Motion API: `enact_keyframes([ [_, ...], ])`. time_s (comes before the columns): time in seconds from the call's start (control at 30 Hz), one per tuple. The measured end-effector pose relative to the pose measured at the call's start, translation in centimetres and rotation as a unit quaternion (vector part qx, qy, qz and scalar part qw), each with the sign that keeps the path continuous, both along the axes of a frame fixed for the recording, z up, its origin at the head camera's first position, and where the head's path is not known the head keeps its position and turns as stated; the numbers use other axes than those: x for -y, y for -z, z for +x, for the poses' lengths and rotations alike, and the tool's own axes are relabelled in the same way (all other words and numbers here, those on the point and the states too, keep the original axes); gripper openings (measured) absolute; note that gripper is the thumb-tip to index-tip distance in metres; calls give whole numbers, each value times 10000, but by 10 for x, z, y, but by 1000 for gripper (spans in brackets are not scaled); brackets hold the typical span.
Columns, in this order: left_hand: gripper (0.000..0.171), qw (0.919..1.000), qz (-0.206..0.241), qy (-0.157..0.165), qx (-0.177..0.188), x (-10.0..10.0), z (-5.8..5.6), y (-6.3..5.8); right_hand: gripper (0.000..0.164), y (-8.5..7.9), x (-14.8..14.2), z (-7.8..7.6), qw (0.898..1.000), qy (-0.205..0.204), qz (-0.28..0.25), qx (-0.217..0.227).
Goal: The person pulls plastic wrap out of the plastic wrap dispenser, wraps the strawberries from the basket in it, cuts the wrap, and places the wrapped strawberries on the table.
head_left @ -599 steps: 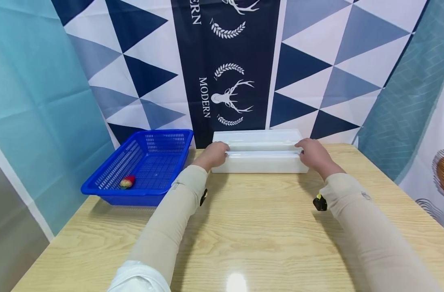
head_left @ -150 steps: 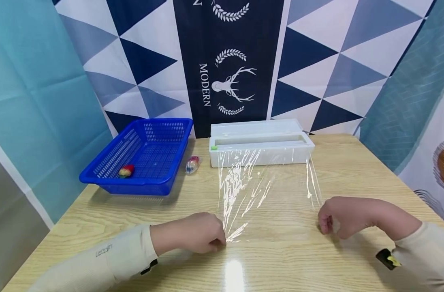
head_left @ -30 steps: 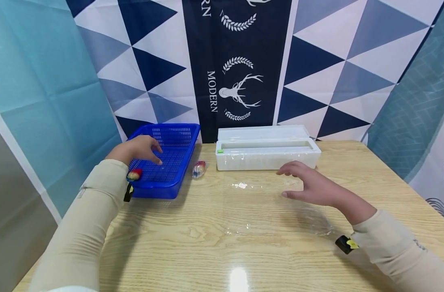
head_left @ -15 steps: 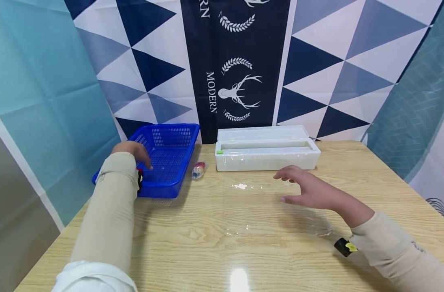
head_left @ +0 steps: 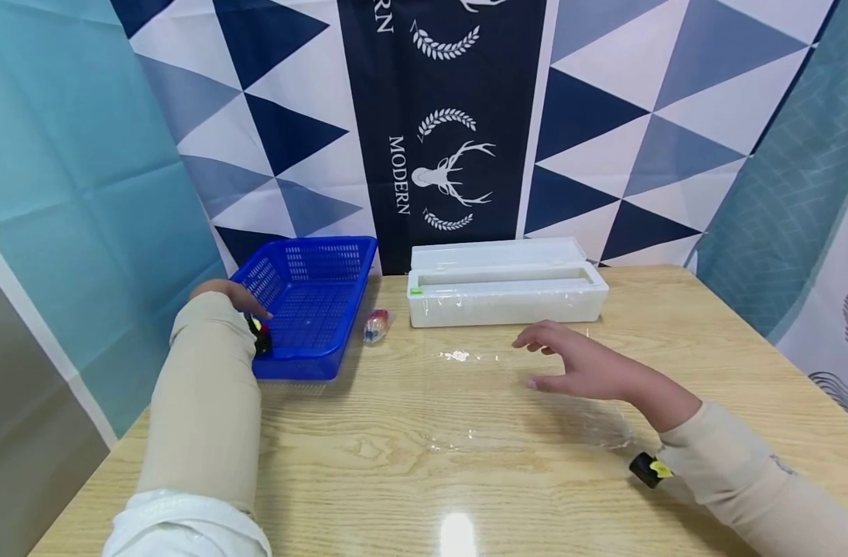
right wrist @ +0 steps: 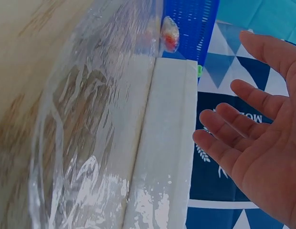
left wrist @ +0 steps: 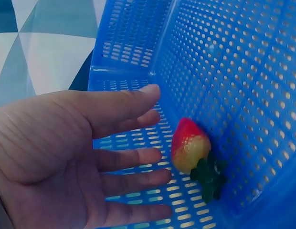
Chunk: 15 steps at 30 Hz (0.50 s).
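My left hand (head_left: 225, 295) is over the left side of a blue plastic basket (head_left: 302, 365). In the left wrist view its fingers (left wrist: 133, 183) are extended beside a red-and-yellow strawberry (left wrist: 188, 149) with green leaves, without touching it. My arm hides most of that strawberry in the head view. My right hand (head_left: 584, 363) hovers above the table, fingers spread and holding nothing. Beneath it a sheet of clear cling film (head_left: 459, 356) lies across the wood, leading from the white cling film box (head_left: 507, 307), whose lid stands raised.
A strawberry wrapped in clear film (head_left: 376, 326) lies on the table (head_left: 368, 480) between basket and box. Patterned cloth (head_left: 441, 116) hangs behind the table, and a teal cloth (head_left: 83, 155) hangs on the left.
The left hand has moved lower into the basket's left side, near the strawberry. Earlier, both hands drew film from the box; now the right hand hovers over it. A wrapped strawberry has appeared since the first frame.
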<state>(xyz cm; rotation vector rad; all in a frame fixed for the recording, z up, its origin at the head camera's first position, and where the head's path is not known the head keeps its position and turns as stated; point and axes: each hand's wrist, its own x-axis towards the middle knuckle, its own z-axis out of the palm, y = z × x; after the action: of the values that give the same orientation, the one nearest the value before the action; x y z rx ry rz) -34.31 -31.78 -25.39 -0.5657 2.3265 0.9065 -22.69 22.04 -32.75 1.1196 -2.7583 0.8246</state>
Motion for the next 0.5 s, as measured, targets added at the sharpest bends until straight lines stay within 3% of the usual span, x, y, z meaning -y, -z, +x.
enact_keyframes([
  [0.1,104,9996,-147,-219,-92,1,0,3,47,1,2,-1,10000,-40,-30,56],
  [0.2,91,9968,-375,708,-34,1,-5,9,47,1,4,-1,9999,-93,-97,84],
  [0.33,70,9813,-521,1850,-138,0,-11,22,44,1,6,0,9996,-176,-133,192],
  [0.5,59,9781,-751,1906,-363,-3,-15,32,43,1,5,0,9993,-224,-64,286],
])
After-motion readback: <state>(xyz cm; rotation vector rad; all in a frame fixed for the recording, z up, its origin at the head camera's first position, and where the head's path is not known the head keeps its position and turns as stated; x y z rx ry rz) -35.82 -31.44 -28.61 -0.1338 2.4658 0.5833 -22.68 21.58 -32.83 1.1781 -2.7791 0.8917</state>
